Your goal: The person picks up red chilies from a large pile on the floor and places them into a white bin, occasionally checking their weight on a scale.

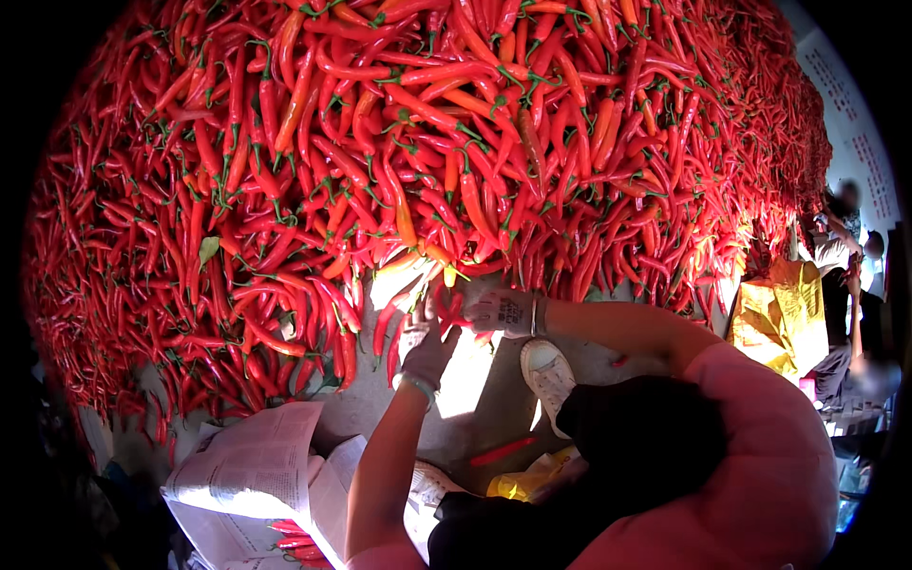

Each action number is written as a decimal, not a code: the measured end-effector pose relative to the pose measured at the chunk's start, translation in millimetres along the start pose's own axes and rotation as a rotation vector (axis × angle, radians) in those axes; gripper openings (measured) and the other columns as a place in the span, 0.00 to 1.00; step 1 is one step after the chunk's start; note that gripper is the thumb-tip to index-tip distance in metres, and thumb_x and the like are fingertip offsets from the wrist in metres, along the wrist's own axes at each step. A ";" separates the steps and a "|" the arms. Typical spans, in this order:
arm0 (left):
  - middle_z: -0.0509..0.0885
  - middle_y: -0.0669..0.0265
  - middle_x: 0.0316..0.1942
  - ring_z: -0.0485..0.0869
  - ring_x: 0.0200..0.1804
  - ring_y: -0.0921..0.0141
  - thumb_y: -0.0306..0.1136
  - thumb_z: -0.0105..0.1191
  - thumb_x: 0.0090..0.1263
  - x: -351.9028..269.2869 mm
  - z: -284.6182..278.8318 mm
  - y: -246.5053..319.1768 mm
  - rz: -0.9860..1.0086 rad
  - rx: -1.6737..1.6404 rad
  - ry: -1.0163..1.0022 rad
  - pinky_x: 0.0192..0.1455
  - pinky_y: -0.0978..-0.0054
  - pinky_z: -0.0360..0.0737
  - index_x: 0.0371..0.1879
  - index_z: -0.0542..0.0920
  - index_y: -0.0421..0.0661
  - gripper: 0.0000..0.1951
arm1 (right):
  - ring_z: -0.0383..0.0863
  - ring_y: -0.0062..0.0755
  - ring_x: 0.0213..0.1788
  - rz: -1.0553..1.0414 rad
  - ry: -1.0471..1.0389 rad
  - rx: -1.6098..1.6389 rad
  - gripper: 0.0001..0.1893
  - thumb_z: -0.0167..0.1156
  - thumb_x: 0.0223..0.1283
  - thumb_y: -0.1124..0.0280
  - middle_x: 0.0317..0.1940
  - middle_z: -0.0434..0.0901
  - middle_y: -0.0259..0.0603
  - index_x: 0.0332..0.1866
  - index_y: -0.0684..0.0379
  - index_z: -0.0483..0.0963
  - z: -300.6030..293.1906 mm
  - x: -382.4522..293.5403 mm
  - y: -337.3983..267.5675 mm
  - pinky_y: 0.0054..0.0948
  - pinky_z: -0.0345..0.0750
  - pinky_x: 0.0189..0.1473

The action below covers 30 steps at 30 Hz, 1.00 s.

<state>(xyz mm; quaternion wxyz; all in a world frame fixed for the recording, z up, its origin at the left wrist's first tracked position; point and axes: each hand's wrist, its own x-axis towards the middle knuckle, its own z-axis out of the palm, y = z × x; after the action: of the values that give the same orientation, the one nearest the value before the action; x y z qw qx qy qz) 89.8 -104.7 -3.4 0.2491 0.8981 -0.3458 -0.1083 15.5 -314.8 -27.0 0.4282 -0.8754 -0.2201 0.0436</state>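
Observation:
A huge heap of red chili peppers [442,142], with green stems, fills the upper part of the head view. At its lower edge both hands, in light work gloves, are close together. My left hand [427,349] reaches up from below with fingers extended beside some red peppers; whether it grips one is unclear. My right hand [501,312], its glove bearing printed writing, comes in from the right, its fingers at a few red peppers between the two hands. Glare and the peppers hide the fingertips.
Newspaper sheets [249,463] stand at lower left, with several red peppers [299,545] by them. A single pepper [503,452] lies on the floor near a white shoe [547,377] and yellow plastic [527,484]. A yellow sack [780,320] and other people are at the right.

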 end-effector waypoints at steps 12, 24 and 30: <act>0.76 0.50 0.35 0.78 0.32 0.53 0.32 0.54 0.56 -67.9 -34.0 -39.9 -0.295 -0.280 0.207 0.35 0.62 0.76 0.49 0.71 0.43 0.20 | 0.67 0.35 0.56 -0.421 -0.288 -0.601 0.20 0.49 0.50 0.63 0.65 0.57 0.32 0.52 0.47 0.67 -4.7 40.6 -10.3 0.31 0.74 0.46; 0.76 0.68 0.27 0.76 0.27 0.75 0.25 0.56 0.52 -90.8 -19.0 -45.6 -0.613 -1.191 0.246 0.31 0.78 0.74 0.40 0.74 0.42 0.14 | 0.67 0.42 0.55 -0.275 -0.326 -0.104 0.09 0.50 0.47 0.65 0.48 0.71 0.38 0.35 0.53 0.70 4.3 40.7 -7.7 0.42 0.65 0.58; 0.77 0.69 0.30 0.75 0.28 0.77 0.27 0.59 0.55 -117.7 -68.8 -63.8 -0.692 -1.138 0.612 0.33 0.82 0.73 0.36 0.75 0.39 0.12 | 0.69 0.35 0.40 -0.558 -0.390 -0.330 0.19 0.60 0.38 0.64 0.35 0.66 0.37 0.41 0.54 0.69 7.6 93.9 -49.7 0.36 0.72 0.41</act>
<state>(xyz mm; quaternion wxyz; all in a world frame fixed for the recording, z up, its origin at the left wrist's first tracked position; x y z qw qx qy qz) 64.5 41.0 24.6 0.7140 0.6776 0.1524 -0.0880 80.6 -242.9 16.9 0.2270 -0.8143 -0.5314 0.0550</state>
